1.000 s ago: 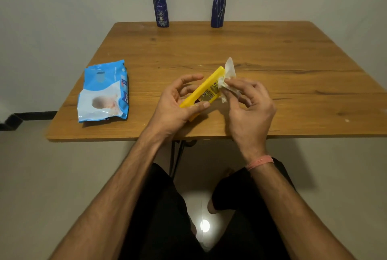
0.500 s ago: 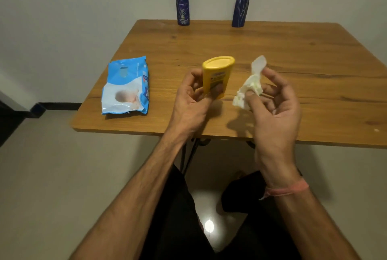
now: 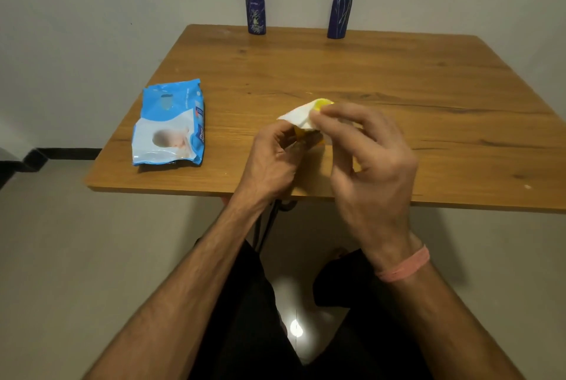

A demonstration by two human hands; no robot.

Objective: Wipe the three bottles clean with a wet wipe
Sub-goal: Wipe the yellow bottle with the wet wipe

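Note:
My left hand (image 3: 271,159) grips the lower part of a yellow bottle (image 3: 321,103) above the near edge of the table. Most of the bottle is hidden by my hands and by a white wet wipe (image 3: 298,117). My right hand (image 3: 367,162) pinches the wipe and presses it over the bottle's top end. Two dark blue bottles stand upright at the far edge of the table, one on the left (image 3: 255,3) and one on the right (image 3: 340,7).
A blue and white pack of wet wipes (image 3: 170,124) lies flat near the left edge of the wooden table (image 3: 398,79). A pale wall rises right behind the table. My knees and the floor show below the near edge.
The right hand, held apart with the wipe half a second ago, has come back onto the yellow bottle and covers its top with the wipe. The camera view has shifted slightly.

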